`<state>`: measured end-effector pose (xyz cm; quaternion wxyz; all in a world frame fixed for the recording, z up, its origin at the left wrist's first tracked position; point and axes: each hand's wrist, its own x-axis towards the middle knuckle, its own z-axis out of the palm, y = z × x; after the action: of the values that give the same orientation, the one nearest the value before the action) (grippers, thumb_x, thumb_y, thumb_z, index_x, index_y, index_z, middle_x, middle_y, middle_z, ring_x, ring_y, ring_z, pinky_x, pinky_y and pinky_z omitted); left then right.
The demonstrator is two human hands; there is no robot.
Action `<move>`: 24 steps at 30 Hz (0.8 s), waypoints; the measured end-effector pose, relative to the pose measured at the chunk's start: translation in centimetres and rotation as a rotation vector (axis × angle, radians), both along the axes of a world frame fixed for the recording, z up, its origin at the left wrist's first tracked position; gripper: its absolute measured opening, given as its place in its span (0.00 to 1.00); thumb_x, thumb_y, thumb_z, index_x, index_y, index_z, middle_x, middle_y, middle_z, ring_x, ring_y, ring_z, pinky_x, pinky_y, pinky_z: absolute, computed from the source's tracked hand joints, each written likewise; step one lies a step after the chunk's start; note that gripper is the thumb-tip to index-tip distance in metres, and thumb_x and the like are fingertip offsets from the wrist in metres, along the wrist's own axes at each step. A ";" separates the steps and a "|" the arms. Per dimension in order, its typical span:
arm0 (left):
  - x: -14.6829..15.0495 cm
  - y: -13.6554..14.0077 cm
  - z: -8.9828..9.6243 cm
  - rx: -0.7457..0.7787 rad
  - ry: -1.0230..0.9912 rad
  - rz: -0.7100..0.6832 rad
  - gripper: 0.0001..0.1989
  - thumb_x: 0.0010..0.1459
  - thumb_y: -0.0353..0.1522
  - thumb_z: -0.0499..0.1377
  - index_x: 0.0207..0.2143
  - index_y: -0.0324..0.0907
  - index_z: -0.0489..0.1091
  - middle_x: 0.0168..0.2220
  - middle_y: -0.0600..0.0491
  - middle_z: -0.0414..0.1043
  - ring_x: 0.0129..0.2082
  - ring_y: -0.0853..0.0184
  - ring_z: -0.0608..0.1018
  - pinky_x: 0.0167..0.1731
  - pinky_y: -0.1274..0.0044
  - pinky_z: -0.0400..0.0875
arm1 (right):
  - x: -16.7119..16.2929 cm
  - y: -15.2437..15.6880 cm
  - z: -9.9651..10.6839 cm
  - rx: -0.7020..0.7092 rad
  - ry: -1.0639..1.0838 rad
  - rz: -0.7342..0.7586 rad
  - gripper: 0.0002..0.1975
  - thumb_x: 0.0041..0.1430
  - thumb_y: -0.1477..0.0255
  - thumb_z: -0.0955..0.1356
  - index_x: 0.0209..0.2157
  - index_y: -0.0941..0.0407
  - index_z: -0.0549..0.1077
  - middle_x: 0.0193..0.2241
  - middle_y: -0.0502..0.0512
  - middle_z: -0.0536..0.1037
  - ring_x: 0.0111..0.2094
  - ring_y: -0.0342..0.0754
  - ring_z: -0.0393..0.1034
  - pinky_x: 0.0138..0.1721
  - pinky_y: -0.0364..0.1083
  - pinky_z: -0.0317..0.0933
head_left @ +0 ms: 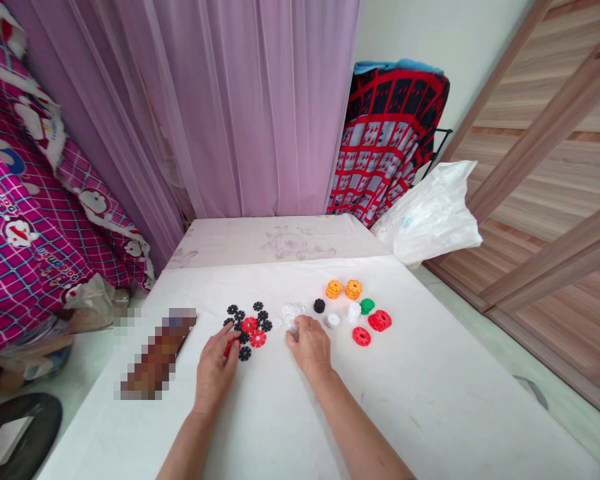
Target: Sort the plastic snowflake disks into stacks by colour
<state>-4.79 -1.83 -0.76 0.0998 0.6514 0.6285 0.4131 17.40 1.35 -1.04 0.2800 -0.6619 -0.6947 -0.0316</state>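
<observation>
My left hand (217, 363) rests at the loose pile on the left, its fingers curled around a red notched disc (231, 347) that is partly hidden. Around it lie black notched discs (245, 353) and more red notched discs (258, 338). At the middle, my right hand (310, 343) reaches into a spread of white notched discs (293, 309). Its thumb and fingers are drawn together at the near edge of these; what lies under the fingertips is mostly hidden.
To the right stand sorted stacks: black (319, 306), white (333, 321), orange (353, 289), green (367, 306) and red (380, 321). A blurred-out brown object (155, 357) lies at the left edge. A white plastic bag (430, 213) hangs by the table's (405, 413) far right corner.
</observation>
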 end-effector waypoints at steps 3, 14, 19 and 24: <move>0.0 0.0 0.0 -0.001 -0.006 -0.008 0.14 0.59 0.38 0.53 0.40 0.46 0.76 0.52 0.46 0.75 0.51 0.59 0.76 0.52 0.63 0.71 | 0.4 -0.2 -0.4 0.034 0.040 0.023 0.07 0.50 0.75 0.67 0.34 0.53 0.69 0.30 0.51 0.75 0.34 0.49 0.68 0.34 0.45 0.58; 0.0 -0.1 0.1 -0.023 0.021 -0.001 0.14 0.60 0.39 0.52 0.41 0.47 0.76 0.52 0.47 0.75 0.51 0.57 0.77 0.55 0.60 0.68 | 1.7 -1.4 -0.5 0.064 0.169 0.011 0.11 0.50 0.73 0.68 0.38 0.53 0.69 0.36 0.53 0.76 0.38 0.50 0.70 0.38 0.45 0.61; 0.0 -0.1 0.2 -0.027 0.017 0.000 0.15 0.60 0.39 0.52 0.41 0.46 0.76 0.52 0.46 0.74 0.51 0.56 0.76 0.55 0.59 0.68 | 1.3 -0.7 -0.4 0.002 0.079 -0.015 0.09 0.51 0.74 0.67 0.36 0.52 0.70 0.32 0.52 0.76 0.36 0.50 0.68 0.35 0.45 0.59; 0.0 0.0 0.1 -0.021 0.016 0.003 0.15 0.60 0.39 0.52 0.40 0.46 0.76 0.52 0.46 0.75 0.51 0.57 0.76 0.53 0.61 0.70 | 1.6 -1.1 -0.7 0.028 0.154 0.019 0.09 0.50 0.75 0.67 0.36 0.53 0.70 0.32 0.50 0.76 0.34 0.46 0.69 0.35 0.43 0.58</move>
<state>-4.75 -1.88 -0.69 0.1008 0.6527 0.6347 0.4012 19.04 0.22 -1.74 0.3420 -0.6517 -0.6769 0.0123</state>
